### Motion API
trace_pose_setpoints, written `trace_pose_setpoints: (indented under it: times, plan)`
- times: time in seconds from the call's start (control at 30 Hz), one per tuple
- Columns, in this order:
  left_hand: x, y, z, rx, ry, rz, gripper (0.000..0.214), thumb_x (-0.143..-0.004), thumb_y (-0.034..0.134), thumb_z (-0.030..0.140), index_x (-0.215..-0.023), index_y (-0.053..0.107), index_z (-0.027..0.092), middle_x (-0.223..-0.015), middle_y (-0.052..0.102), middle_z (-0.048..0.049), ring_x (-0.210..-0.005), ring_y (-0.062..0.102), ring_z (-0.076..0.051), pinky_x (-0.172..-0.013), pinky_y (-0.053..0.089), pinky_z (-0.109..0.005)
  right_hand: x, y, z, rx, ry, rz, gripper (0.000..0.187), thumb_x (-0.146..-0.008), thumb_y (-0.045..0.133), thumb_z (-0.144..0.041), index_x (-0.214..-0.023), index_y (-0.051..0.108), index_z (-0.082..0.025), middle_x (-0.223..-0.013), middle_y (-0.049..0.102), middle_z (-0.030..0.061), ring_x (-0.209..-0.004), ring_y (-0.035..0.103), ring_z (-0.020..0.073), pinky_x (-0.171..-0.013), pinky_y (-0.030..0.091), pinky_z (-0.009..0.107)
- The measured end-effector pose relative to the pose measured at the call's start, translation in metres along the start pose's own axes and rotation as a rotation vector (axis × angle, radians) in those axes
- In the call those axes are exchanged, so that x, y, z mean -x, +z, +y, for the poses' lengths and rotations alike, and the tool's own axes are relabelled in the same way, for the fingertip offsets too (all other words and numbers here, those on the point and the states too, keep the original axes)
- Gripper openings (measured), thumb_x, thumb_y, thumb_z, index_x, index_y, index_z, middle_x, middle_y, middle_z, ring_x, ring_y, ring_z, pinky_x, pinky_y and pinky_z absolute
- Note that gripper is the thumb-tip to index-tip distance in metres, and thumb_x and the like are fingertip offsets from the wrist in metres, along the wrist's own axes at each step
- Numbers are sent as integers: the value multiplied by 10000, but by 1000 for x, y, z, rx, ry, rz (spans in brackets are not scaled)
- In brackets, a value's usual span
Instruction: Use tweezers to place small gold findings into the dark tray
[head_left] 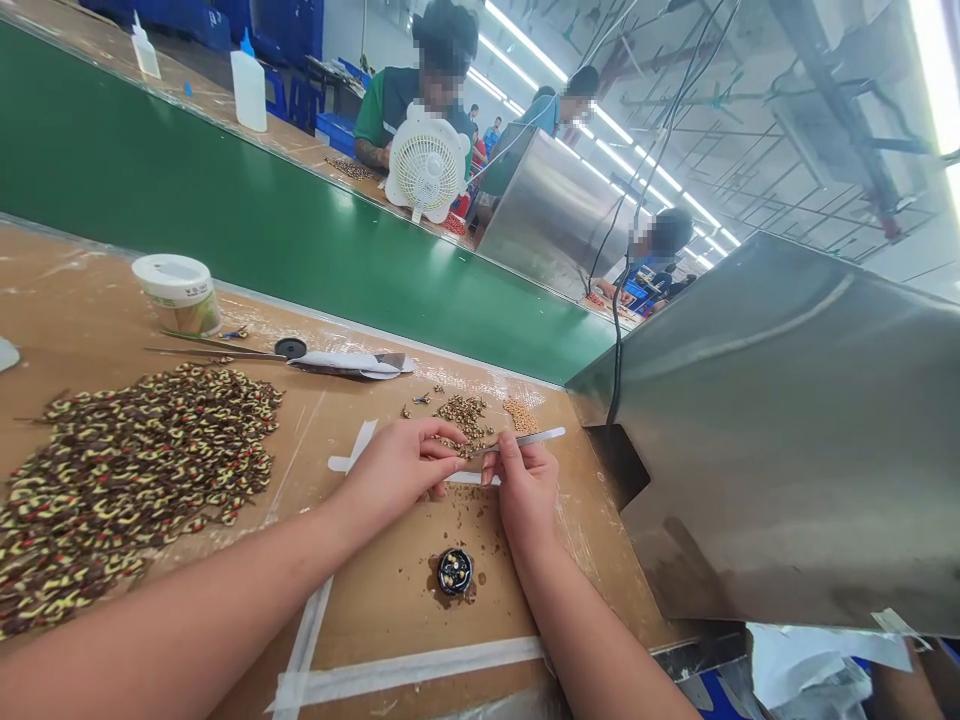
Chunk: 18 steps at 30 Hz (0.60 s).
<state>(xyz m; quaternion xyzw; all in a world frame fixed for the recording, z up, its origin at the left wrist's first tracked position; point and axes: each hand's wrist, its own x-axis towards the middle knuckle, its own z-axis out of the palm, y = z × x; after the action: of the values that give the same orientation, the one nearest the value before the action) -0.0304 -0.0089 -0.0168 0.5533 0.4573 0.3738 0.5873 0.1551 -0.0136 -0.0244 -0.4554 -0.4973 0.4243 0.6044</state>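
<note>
In my right hand (529, 490) is a pair of slim metal tweezers (541, 436), gripped between thumb and fingers, with the tips pointing left. My left hand (401, 462) meets those tips with bent fingers and thumb; whatever it pinches is too small to make out. Just beyond my fingertips lies a small pile of gold and dark pieces (461, 410). Beside it are tan beads (521, 415). Nearer to me, a small round black dish (454, 571) holds dark liquid and a few pale bits, with brown stains around it.
A large heap of brown, yellow and red pieces (150, 470) covers the left side. Behind it stand a white-lidded tub (176, 290) and long tools wrapped in white (345, 364). A metal housing (795, 430) rises at right. Past the green belt (300, 230), people work near a fan (427, 165).
</note>
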Motion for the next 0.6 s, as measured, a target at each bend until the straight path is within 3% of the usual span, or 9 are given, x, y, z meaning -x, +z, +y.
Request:
trace_pose_setpoints:
  times: [0.3, 0.6]
  plan:
    - [0, 0, 4, 68, -10, 8, 297, -805, 776, 335, -1074, 726, 220, -830, 834, -33, -668, 752, -192, -623, 552, -302, 0, 1, -2, 45, -28, -9, 484, -894, 775, -574, -653, 625, -182, -529, 600, -21, -397, 502, 104, -449, 444, 237]
    - [2, -2, 2, -21, 49, 3, 234, -811, 717, 301, -1039, 726, 250, -787, 820, -8, -685, 751, -206, -673, 588, -338, 1, 1, -6, 116, -65, -65, 485, -955, 720, -533, -628, 632, -186, -507, 608, -7, -424, 536, 120, -496, 456, 248]
